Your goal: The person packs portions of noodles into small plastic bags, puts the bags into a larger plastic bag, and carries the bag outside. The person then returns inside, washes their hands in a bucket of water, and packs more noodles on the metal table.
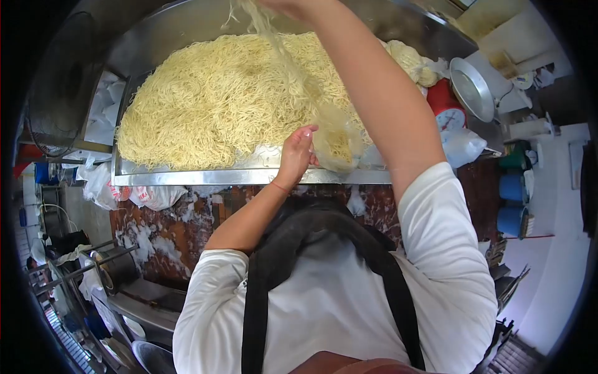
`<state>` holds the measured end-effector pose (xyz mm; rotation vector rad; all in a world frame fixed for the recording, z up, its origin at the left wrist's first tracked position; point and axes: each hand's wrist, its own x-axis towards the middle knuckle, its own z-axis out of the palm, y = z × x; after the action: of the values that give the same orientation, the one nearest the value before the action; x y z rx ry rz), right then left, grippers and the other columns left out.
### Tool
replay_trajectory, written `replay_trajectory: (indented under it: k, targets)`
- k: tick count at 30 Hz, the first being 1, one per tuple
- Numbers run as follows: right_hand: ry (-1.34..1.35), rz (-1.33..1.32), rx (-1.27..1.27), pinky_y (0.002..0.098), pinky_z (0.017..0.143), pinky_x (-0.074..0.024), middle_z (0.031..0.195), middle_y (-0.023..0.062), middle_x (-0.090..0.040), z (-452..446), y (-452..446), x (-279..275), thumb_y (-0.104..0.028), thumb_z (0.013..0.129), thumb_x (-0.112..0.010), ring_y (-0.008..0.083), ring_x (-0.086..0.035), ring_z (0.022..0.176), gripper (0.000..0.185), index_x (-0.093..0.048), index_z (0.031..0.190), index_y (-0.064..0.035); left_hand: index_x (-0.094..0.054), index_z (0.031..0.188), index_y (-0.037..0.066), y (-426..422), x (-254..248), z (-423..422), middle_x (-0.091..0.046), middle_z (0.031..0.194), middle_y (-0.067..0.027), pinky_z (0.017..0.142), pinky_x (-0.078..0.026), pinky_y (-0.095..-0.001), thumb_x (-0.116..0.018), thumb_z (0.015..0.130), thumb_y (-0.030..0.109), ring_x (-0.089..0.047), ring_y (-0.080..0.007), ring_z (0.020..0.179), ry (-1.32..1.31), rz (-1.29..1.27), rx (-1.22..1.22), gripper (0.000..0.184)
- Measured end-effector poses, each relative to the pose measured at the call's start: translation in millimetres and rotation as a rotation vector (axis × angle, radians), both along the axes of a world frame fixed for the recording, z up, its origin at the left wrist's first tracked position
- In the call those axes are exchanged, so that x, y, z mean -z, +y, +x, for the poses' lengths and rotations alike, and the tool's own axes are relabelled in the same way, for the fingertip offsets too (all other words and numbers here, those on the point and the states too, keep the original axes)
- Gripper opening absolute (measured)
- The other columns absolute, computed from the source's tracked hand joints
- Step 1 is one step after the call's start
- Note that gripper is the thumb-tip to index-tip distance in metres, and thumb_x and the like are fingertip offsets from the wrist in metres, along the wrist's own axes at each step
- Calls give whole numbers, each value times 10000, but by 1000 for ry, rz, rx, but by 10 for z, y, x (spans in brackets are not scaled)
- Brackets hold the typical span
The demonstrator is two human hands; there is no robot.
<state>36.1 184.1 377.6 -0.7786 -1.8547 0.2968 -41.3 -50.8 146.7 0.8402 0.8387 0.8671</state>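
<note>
My right hand (pixel 289 6) is raised at the top edge of the view, partly cut off, closed on the gathered upper end of a clear plastic bag (pixel 333 124). The bag hangs stretched and slightly blurred down toward the tray's front, with some yellow noodles in its lower part. My left hand (pixel 298 153) is beside the bag's lower left side, its fingers curled in with the thumb up. Whether it grips anything is hidden. Behind both hands, a large heap of yellow noodles (pixel 212 93) lies in a wide metal tray (pixel 205 177).
At the right stand a red dial scale (pixel 448 112) with a round metal pan (pixel 471 89) and a filled plastic bag (pixel 464 146). White plastic bags (pixel 156 196) hang at the tray's front left. A fan (pixel 62 87) stands at the left. White residue marks the reddish-brown floor (pixel 156 227).
</note>
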Motion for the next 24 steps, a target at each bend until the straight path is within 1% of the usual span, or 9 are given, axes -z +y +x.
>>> replay_trajectory:
  k: [2, 3, 4, 6, 9, 13, 16, 19, 24]
  targets:
    - [-637, -227, 225, 451, 766, -521, 1121, 161, -655, 328, -388, 470, -307, 944, -583, 329, -640, 931, 406, -561, 1242, -32, -558, 1218, -5, -18, 40, -65, -422, 599, 21, 485, -480, -270, -451, 1044, 283, -444, -85, 475, 3, 0, 6, 353]
    - [-704, -374, 239, 431, 1053, -415, 1380, 221, -518, 509, -593, 762, -453, 922, -577, 376, -516, 1251, 685, -415, 1433, -26, -556, 1220, -6, -33, 64, -97, -421, 600, 22, 484, -479, -268, -450, 1044, 283, -445, -85, 474, 5, -3, 8, 355]
    - [-785, -616, 305, 429, 1058, -411, 1366, 234, -527, 640, -818, 1138, -532, 915, -558, 381, -514, 1255, 750, -413, 1432, -7, -555, 1222, -7, -33, 87, -120, -421, 600, 23, 483, -479, -265, -449, 1045, 283, -445, -86, 472, 6, -6, 7, 356]
    - [-814, -1054, 222, 425, 1094, -369, 1380, 296, -487, 853, -1260, 1611, -673, 865, -555, 395, -474, 1303, 922, -399, 1432, 37, -563, 1221, -4, -59, 157, -166, -421, 602, 23, 481, -477, -262, -449, 1045, 273, -452, -84, 476, -1, -44, 2, 347]
    - [-460, -1371, 44, 376, 1017, -432, 1296, 300, -562, 962, -1627, 2502, -581, 863, -634, 359, -562, 1215, 929, -327, 1455, 65, -586, 1221, 21, -52, 208, -213, -440, 614, 18, 479, -477, -261, -457, 1043, 255, -464, -81, 486, 17, -36, 56, 320]
    - [-123, -1428, -120, 366, 955, -467, 1231, 272, -610, 885, -1688, 2905, -357, 786, -777, 342, -603, 1133, 926, -299, 1472, 40, -625, 1223, 78, -57, 264, -240, -462, 618, 22, 482, -472, -257, -473, 1037, 229, -475, -73, 498, 53, 1, 148, 284]
    - [-786, -960, 320, 347, 890, -499, 1193, 244, -630, 745, -1569, 2955, -288, 791, -764, 274, -636, 1036, 851, -339, 1471, -2, -632, 1239, 101, -104, 177, -295, -458, 604, 32, 482, -461, -249, -480, 1035, 226, -470, -68, 496, 90, 47, 201, 283]
    - [-1059, -1236, -34, 355, 866, -512, 1172, 255, -630, 697, -1397, 2702, -242, 812, -731, 267, -650, 991, 733, -414, 1436, -25, -629, 1249, 96, -191, 171, -323, -439, 587, 45, 482, -453, -241, -482, 1035, 226, -466, -59, 491, 108, 98, 240, 290]
    - [-768, -1290, -61, 407, 882, -511, 1241, 241, -614, 324, -1082, 2192, -256, 916, -590, 321, -648, 1044, 521, -493, 1377, -33, -608, 1275, 86, -216, 187, -433, -446, 592, 49, 497, -454, -237, -472, 1039, 233, -450, -54, 482, 41, 59, 276, 309]
